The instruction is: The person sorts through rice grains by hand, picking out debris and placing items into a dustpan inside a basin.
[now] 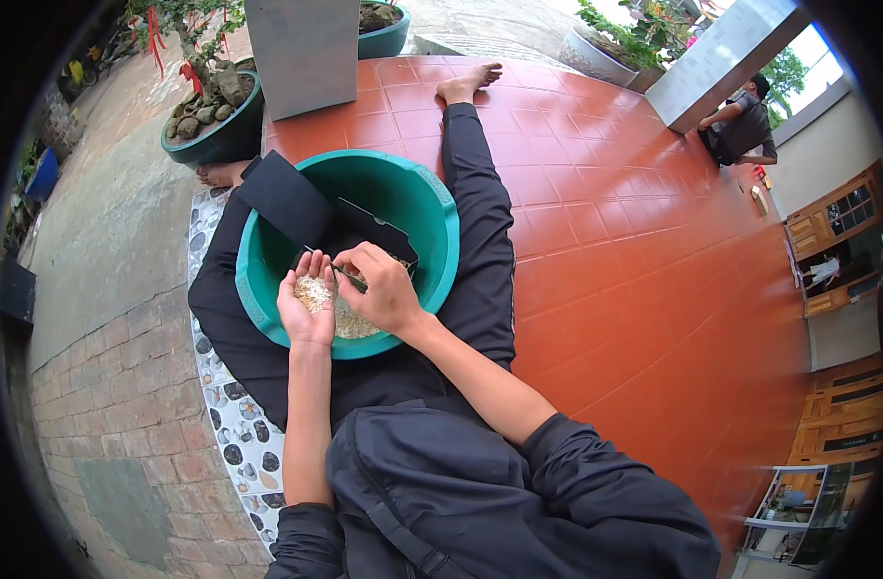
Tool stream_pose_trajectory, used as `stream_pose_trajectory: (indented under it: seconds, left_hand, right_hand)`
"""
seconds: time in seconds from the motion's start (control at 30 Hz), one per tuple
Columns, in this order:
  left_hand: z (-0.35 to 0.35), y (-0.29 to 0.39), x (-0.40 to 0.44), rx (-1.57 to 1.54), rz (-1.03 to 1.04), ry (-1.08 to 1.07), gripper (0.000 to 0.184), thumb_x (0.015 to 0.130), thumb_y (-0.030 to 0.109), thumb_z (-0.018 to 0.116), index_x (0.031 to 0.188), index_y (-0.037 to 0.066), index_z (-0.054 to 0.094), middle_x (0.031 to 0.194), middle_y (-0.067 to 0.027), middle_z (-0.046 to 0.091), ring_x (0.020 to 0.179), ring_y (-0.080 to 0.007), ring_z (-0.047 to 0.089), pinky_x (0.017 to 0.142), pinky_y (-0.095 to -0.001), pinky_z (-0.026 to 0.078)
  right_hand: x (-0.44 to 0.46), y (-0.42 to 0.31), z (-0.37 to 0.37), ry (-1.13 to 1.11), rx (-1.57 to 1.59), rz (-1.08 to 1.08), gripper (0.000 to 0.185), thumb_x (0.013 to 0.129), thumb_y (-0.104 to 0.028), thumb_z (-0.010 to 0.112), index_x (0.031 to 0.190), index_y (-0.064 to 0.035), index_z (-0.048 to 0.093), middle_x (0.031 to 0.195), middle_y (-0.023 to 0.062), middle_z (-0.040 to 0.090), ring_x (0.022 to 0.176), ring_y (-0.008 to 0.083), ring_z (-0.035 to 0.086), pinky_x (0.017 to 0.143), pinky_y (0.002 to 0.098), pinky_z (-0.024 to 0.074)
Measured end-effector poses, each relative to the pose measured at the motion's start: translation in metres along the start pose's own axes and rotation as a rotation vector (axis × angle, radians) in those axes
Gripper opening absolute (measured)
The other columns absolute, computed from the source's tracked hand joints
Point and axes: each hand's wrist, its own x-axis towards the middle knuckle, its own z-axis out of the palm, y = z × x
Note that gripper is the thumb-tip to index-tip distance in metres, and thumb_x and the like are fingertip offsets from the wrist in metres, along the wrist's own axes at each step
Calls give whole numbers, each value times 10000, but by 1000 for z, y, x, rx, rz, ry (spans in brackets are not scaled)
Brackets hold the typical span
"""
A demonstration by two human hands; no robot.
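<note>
A teal basin (445, 232) sits between my outstretched legs, with pale grains (354, 323) in its bottom. My left hand (306, 307) is cupped palm up over the basin's near left side, holding a small heap of pale grains (313, 292). Just to its right, my right hand (381, 289) pinches a thin dark tool (353, 281), whose tip points towards the left palm. Behind both hands, a black box (287, 198) with its flap raised leans inside the basin and over its far left rim. Part of the box's inside is hidden by my hands.
Red floor tiles (596, 251) stretch to the right. Beyond the basin stand a grey pillar (302, 58) and a potted plant with stones (215, 121). A pebble-patterned edge (237, 425) runs along the left. Another person (740, 125) sits at the far right by a second pillar (716, 58).
</note>
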Motion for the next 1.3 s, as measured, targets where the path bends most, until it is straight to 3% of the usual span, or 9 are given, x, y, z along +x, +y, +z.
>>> stream_pose_trajectory:
  seconds: [0.3, 0.57, 0.77, 1.17, 1.3]
  left_hand:
    - [1, 0, -1, -3, -8, -13, 392, 964, 234, 325, 1132, -45, 542, 1148, -167, 587, 1088, -275, 553, 927, -358, 478]
    - [8, -2, -2, -10, -7, -19, 419, 961, 266, 321, 1129, -46, 544, 1154, -183, 586, 1104, -298, 537, 1000, -403, 409]
    - [9, -7, -2, -54, 10, -30, 455, 964, 286, 307, 1096, -75, 551, 1090, -217, 612, 1033, -322, 580, 942, -400, 453]
    - [25, 1, -20, -111, -57, -115, 547, 980, 387, 267, 1198, -53, 507, 1211, -197, 555, 1153, -331, 516, 992, -404, 428]
    - [26, 0, -21, -135, -66, -147, 565, 980, 405, 264, 1202, -56, 504, 1216, -200, 554, 1160, -333, 511, 1002, -408, 420]
  right_hand:
    - [0, -4, -1, -25, -3, -27, 113, 739, -58, 653, 833, -36, 594, 754, 83, 569, 693, 237, 590, 613, 334, 489]
    - [0, -1, 0, -45, 8, -103, 133, 732, -56, 681, 845, -29, 614, 729, 84, 566, 654, 213, 593, 595, 309, 486]
    - [-1, 0, 3, -83, 35, -82, 109, 745, -21, 676, 844, -12, 632, 749, 96, 606, 642, 183, 610, 583, 276, 492]
    - [-4, 2, 6, -312, 74, -80, 109, 705, -37, 678, 799, -21, 625, 762, 79, 603, 680, 210, 621, 620, 294, 507]
    - [-3, 1, 7, -266, 4, -92, 106, 709, -51, 677, 804, -32, 634, 771, 76, 606, 683, 216, 618, 624, 302, 507]
